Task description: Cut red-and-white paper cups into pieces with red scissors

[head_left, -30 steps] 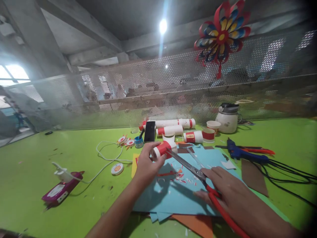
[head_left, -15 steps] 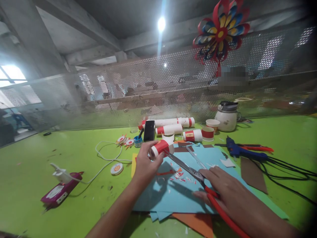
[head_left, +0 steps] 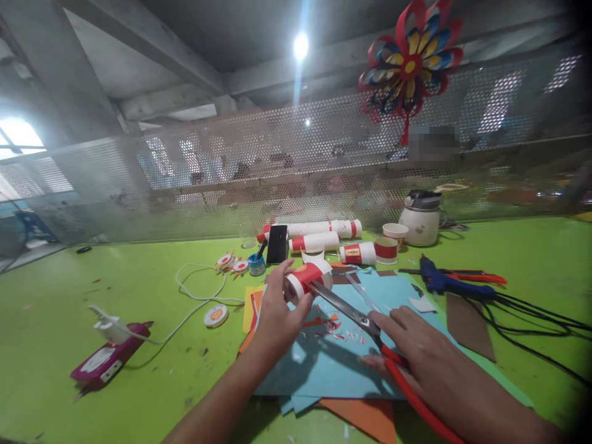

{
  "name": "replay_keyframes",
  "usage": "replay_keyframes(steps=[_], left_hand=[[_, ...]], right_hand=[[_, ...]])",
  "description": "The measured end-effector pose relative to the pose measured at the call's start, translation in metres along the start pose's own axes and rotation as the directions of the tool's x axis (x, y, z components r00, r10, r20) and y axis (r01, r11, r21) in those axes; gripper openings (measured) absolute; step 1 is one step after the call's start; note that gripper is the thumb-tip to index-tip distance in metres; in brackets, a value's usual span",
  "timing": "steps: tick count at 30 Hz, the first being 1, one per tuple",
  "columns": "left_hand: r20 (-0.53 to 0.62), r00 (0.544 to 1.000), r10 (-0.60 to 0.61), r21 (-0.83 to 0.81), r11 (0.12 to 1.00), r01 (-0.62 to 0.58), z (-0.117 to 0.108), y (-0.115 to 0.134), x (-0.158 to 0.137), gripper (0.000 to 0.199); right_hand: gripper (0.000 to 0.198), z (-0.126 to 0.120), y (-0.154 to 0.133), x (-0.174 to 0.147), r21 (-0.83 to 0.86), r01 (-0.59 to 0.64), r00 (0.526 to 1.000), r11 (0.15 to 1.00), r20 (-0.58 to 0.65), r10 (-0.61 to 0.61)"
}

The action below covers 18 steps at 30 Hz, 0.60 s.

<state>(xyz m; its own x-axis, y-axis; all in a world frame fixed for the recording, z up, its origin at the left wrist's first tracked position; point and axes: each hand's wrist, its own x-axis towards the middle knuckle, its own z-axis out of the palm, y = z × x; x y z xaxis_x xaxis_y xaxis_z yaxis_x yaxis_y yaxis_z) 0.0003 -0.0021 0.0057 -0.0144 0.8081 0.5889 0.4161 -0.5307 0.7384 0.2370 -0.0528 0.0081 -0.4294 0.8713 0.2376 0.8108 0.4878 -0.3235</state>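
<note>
My left hand (head_left: 276,313) holds a small white paper cup with a red band (head_left: 306,279) above the blue paper sheets (head_left: 324,364), its open mouth tilted toward me. My right hand (head_left: 416,351) grips red-handled scissors (head_left: 365,330); the open blades reach the cup's rim. Small red and white paper scraps (head_left: 335,325) lie on the blue sheet under the cup.
On the green table (head_left: 92,382) lie white-and-red paper tubes (head_left: 324,237), a black phone (head_left: 277,244), two cups (head_left: 391,242), a white kettle (head_left: 420,217), a blue glue gun (head_left: 446,282) with black cables, a brown card (head_left: 469,319), a tape roll (head_left: 215,315), and a charger on a magenta pack (head_left: 104,361). A perforated metal screen with a paper pinwheel (head_left: 409,61) stands behind.
My left hand has turned the cup so its open mouth faces me more. The scissor blades stay at the cup's rim. The view has shifted slightly.
</note>
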Motion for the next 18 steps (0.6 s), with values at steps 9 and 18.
replay_keyframes(steps=[9,18], left_hand=[[0.022,1.000,-0.010,-0.016,1.000,0.010,0.004,0.001,-0.005,0.061],[-0.005,0.999,-0.037,-0.012,0.999,0.037,0.007,0.006,-0.009,0.054]], right_hand=[[0.034,-0.003,0.008,0.005,-0.108,0.094,0.995,0.990,-0.004,-0.095],[0.035,-0.001,0.013,0.002,-0.220,0.155,0.984,0.963,-0.057,-0.171]])
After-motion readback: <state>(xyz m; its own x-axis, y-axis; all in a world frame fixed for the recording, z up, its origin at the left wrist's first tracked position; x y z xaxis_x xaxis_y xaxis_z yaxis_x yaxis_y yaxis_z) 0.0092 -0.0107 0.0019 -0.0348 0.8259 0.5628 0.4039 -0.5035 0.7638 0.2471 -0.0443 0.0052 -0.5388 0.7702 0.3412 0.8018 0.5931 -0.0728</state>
